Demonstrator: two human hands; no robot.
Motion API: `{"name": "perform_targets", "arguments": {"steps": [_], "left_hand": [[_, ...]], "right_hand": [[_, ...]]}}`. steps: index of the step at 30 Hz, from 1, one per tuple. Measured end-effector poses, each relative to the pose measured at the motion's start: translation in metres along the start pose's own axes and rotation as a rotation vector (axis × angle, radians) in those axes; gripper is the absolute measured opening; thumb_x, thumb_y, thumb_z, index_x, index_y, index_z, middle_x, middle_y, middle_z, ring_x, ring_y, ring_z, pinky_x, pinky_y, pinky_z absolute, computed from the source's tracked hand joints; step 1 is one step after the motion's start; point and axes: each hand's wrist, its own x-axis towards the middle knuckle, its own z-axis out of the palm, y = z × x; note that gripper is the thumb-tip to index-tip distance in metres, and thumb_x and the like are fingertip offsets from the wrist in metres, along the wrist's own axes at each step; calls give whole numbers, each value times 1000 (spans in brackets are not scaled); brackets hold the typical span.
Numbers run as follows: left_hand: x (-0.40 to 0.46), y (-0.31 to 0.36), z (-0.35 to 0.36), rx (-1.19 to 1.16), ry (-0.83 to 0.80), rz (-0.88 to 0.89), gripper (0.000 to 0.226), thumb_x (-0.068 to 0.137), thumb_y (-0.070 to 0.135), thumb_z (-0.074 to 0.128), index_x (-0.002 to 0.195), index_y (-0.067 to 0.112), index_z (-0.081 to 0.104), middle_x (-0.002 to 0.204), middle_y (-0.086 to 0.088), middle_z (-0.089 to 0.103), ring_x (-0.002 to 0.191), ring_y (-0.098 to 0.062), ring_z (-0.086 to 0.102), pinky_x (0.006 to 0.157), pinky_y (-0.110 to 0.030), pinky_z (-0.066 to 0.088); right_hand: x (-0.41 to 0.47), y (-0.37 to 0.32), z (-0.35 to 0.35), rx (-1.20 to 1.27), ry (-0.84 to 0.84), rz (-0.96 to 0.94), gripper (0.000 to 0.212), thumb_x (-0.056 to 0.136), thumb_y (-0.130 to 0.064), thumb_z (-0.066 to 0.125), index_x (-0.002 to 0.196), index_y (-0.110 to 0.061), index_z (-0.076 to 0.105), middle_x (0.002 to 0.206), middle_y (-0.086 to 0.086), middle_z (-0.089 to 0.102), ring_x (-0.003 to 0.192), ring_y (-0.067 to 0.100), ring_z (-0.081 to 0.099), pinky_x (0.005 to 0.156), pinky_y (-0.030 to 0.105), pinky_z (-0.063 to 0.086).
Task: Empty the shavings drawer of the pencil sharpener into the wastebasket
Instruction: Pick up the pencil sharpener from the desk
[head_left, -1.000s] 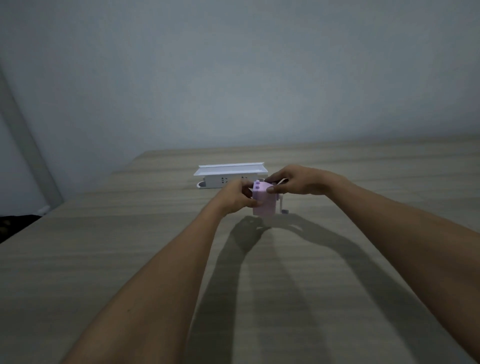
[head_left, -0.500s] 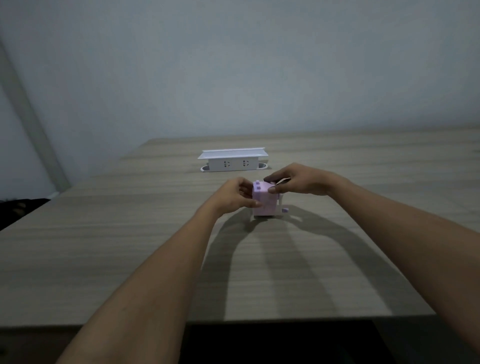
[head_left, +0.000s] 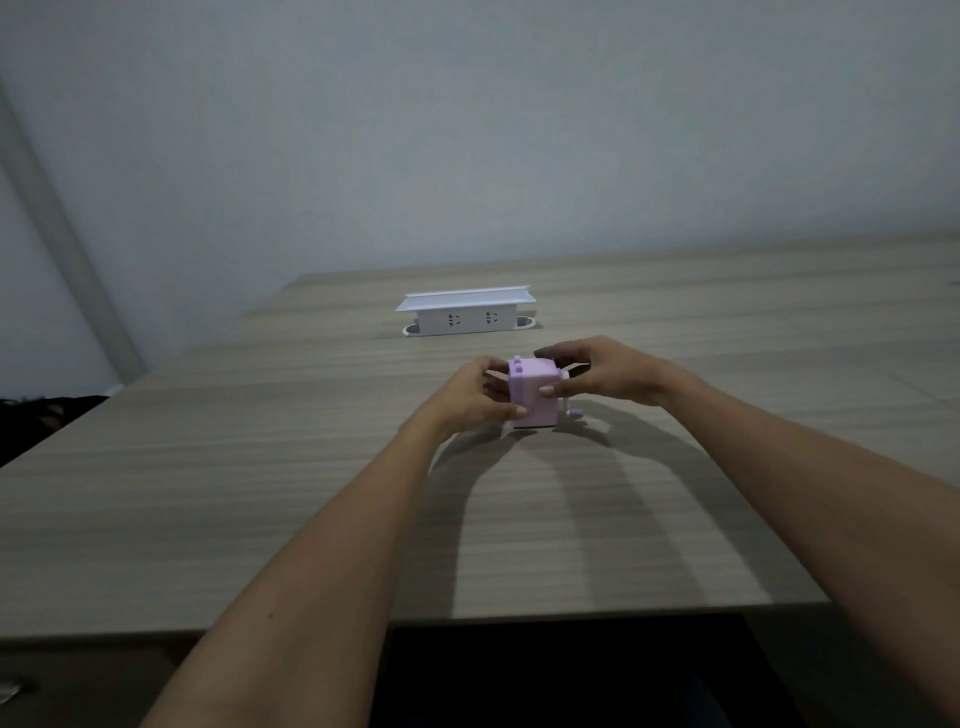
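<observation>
A broad wood-grain tabletop (head_left: 260, 493) fills the room's lower half, its near edge running across in front of the person, a plain pale wall (head_left: 467, 130) behind its far edge. Toward the far edge, left of centre, a white socket box (head_left: 465, 314) stands up out of the tabletop with its lid raised, two outlets facing this way. Both bare forearms stretch out from the near edge and meet around the middle of the tabletop. There sits the pencil sharpener (head_left: 535, 395), a small lilac block, upright on the wood, well apart from the socket box. The left hand (head_left: 470, 397) cups its left side, thumb pressed low on the front face, the other fingers curled round behind. The right hand (head_left: 608, 371) comes in from the right, thumb on the front face higher up and fingers (head_left: 558, 353) draped over the top, so both hands hold the sharpener between them. A little crank handle (head_left: 574, 413) pokes out low on the sharpener's right side, under the right hand. Whether the shavings drawer is in or out, I cannot tell; the block is too small and dim.
</observation>
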Motion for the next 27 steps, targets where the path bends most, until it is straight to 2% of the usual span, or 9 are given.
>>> {"name": "perform_targets", "arguments": {"steps": [2,4,8,11,13,18,23,26,27], "left_hand": [[0,-2,1,7,18,-3,65,80,-2,80,138,0,50,126,-15,66,107,-25,66,76,-15,57],[0,-3,1,22,29,-6,63,79,-2,81,136,-4,53,128,-20,66,116,-31,66,87,-23,55],[3,-4,-2,27,22,-11,63,78,-1,82,135,-5,54,128,-24,66,112,-29,66,85,-22,56],[4,-8,-2,26,27,-16,65,78,0,82,136,-4,54,127,-24,67,118,-35,66,100,-39,56],[5,-10,-2,48,21,-7,69,80,3,82,141,0,51,127,-21,67,118,-33,66,104,-44,53],[3,-8,0,60,-13,17,77,78,2,82,146,7,47,128,-18,67,117,-30,67,97,-39,58],[2,-11,-1,57,3,17,66,81,0,80,141,5,53,126,-17,68,113,-26,67,82,-21,59],[2,-14,-5,41,25,-13,74,79,-2,81,145,-1,47,129,-22,65,114,-29,66,100,-38,55],[1,-15,-7,29,34,-25,77,79,-3,81,147,-2,44,130,-24,64,112,-27,65,103,-39,54]], "right_hand": [[0,3,1,13,2,-8,60,80,-9,84,136,-6,62,127,10,70,118,24,67,102,37,54],[1,3,-1,27,-2,-13,56,79,-7,84,132,-6,65,124,8,72,114,21,67,98,32,56],[1,1,-3,19,-32,-10,55,80,-5,83,132,-3,64,125,13,71,112,23,67,101,35,54],[3,0,-3,8,-50,-8,55,82,-5,82,134,-3,63,126,14,70,112,24,67,101,37,54],[4,0,-2,16,-48,-7,56,82,-4,81,134,-2,62,127,14,69,118,28,65,104,41,53],[5,3,-2,35,-44,-6,56,82,-4,82,134,-3,63,128,12,69,123,26,63,106,42,51],[6,5,-3,43,-47,-6,54,81,-5,82,132,-4,64,125,11,70,115,21,65,99,31,54],[6,3,-3,35,-58,0,53,81,-6,83,131,-5,65,120,7,72,107,16,67,85,18,54],[6,3,-3,32,-58,-1,53,81,-6,83,131,-6,66,118,6,72,105,13,66,83,16,54]]}}
